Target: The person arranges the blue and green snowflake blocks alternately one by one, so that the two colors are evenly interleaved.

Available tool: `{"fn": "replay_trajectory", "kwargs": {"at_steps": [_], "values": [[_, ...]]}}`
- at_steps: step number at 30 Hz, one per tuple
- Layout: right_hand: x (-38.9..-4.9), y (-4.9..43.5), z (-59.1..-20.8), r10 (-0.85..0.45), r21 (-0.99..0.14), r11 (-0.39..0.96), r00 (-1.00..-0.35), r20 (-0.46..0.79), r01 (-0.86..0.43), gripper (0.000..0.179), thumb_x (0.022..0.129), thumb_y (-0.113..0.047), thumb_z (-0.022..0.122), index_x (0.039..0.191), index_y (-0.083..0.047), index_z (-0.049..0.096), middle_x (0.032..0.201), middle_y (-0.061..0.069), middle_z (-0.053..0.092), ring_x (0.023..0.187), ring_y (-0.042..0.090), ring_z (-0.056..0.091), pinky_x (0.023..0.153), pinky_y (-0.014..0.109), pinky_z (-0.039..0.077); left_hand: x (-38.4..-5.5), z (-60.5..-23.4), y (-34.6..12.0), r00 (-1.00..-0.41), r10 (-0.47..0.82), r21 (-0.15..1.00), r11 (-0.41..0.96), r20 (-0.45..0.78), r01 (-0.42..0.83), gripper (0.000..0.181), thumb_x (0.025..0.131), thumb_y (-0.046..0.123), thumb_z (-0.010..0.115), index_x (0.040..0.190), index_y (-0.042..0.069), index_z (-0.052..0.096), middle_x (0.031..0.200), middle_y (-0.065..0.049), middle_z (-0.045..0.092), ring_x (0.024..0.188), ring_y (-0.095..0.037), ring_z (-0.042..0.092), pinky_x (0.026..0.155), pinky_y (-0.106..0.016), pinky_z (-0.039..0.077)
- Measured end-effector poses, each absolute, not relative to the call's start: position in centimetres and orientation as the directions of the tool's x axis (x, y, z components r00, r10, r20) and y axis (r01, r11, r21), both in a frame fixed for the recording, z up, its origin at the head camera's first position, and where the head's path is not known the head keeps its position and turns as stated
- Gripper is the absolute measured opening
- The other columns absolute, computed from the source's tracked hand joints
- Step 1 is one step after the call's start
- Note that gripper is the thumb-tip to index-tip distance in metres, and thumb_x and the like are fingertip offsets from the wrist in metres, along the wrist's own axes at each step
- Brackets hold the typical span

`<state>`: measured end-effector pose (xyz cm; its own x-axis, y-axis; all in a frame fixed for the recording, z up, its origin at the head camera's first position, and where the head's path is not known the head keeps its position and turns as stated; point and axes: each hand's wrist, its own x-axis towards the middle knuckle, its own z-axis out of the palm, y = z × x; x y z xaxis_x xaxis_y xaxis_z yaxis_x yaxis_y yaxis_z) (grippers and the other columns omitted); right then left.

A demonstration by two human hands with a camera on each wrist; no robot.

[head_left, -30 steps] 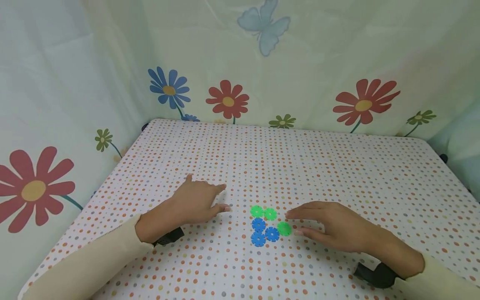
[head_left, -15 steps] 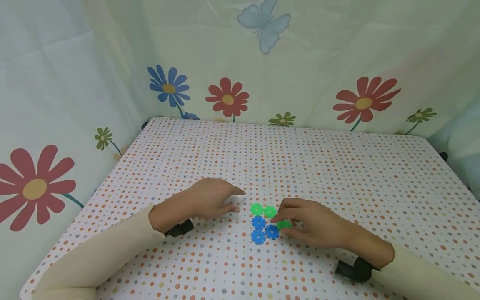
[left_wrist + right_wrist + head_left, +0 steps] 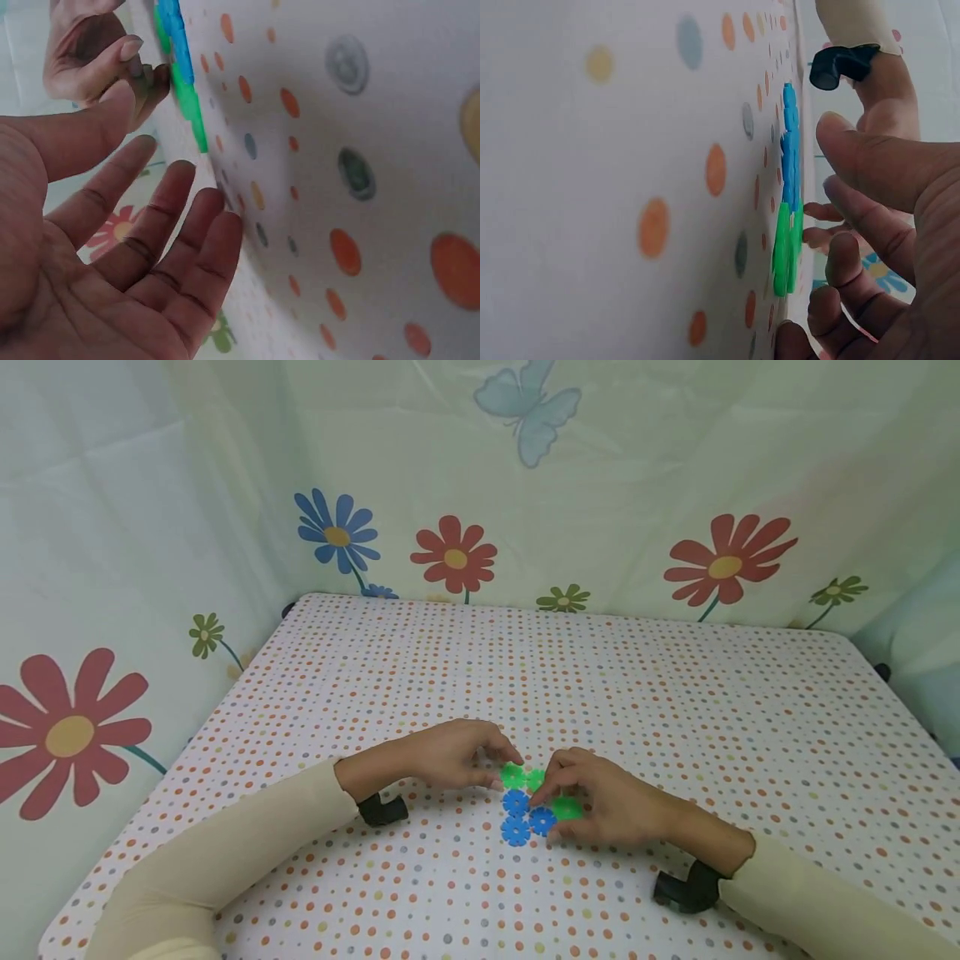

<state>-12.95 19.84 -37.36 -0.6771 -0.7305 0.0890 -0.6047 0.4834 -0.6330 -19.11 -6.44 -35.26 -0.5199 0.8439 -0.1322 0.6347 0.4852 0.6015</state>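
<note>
Three blue notched flower-shaped plastic discs (image 3: 516, 832) and three green ones (image 3: 513, 776) lie flat in a small cluster on the dotted tabletop. My left hand (image 3: 453, 756) is at the cluster's left side, its fingertips close to the leftmost green disc; in the left wrist view its fingers are spread, with nothing in the palm. Over the right part of the cluster hovers my right hand (image 3: 603, 797), thumb and fingers loosely bent and apart, partly covering the right green disc (image 3: 567, 808). The right wrist view shows a gap between these fingers and the discs (image 3: 789, 150).
A white table (image 3: 420, 652) with coloured dots spreads around the discs. Behind and beside it hangs a pale curtain (image 3: 615, 468) printed with flowers and a butterfly. Each wrist wears a black camera mount (image 3: 686, 889).
My left hand has moved right, up to the green discs. My right hand has come left over the cluster, its fingers bending more. The discs show no clear movement.
</note>
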Motion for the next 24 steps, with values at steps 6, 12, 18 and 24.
{"fn": "replay_trajectory", "kwargs": {"at_steps": [6,12,18,24], "values": [[-13.2,19.8,-37.1,-0.718,-0.612,0.531,-0.695,0.043,-0.587,0.030,0.078,-0.040,0.083,0.105,-0.034,0.072,0.092,-0.011,0.056,0.077,0.011,0.048,0.068,0.022,0.043,-20.1,-35.9,-5.8,-0.492,0.850,0.659,0.480,-0.188,0.579,0.045,0.089,0.012,0.074,0.132,0.017,0.063,0.131,0.000,0.060,0.121,-0.014,0.057,0.098,-0.030,0.047],[-13.5,19.6,-37.2,-0.713,-0.600,0.552,-0.701,0.022,-0.580,0.027,0.079,-0.037,0.083,0.103,-0.032,0.072,0.093,-0.010,0.055,0.076,0.007,0.048,0.069,0.021,0.044,-20.5,-36.3,-5.1,-0.502,0.842,0.660,0.492,-0.196,0.568,0.041,0.085,0.012,0.078,0.125,0.017,0.067,0.125,0.002,0.061,0.115,-0.013,0.054,0.100,-0.030,0.044],[-13.5,19.5,-37.4,-0.710,-0.582,0.567,-0.704,0.012,-0.582,0.027,0.077,-0.039,0.084,0.100,-0.034,0.071,0.093,-0.012,0.055,0.080,0.006,0.049,0.072,0.023,0.044,-20.5,-36.4,-4.8,-0.535,0.818,0.637,0.531,-0.213,0.558,0.037,0.086,0.014,0.077,0.120,0.020,0.067,0.124,0.004,0.061,0.115,-0.011,0.054,0.098,-0.029,0.044],[-13.5,19.4,-37.5,-0.710,-0.556,0.588,-0.704,-0.008,-0.587,0.026,0.077,-0.040,0.084,0.099,-0.036,0.070,0.093,-0.014,0.055,0.082,0.005,0.048,0.075,0.024,0.043,-20.8,-36.5,-4.6,-0.515,0.832,0.601,0.524,-0.209,0.603,0.036,0.084,0.016,0.080,0.117,0.021,0.066,0.120,0.002,0.062,0.111,-0.012,0.055,0.096,-0.028,0.045]]}}
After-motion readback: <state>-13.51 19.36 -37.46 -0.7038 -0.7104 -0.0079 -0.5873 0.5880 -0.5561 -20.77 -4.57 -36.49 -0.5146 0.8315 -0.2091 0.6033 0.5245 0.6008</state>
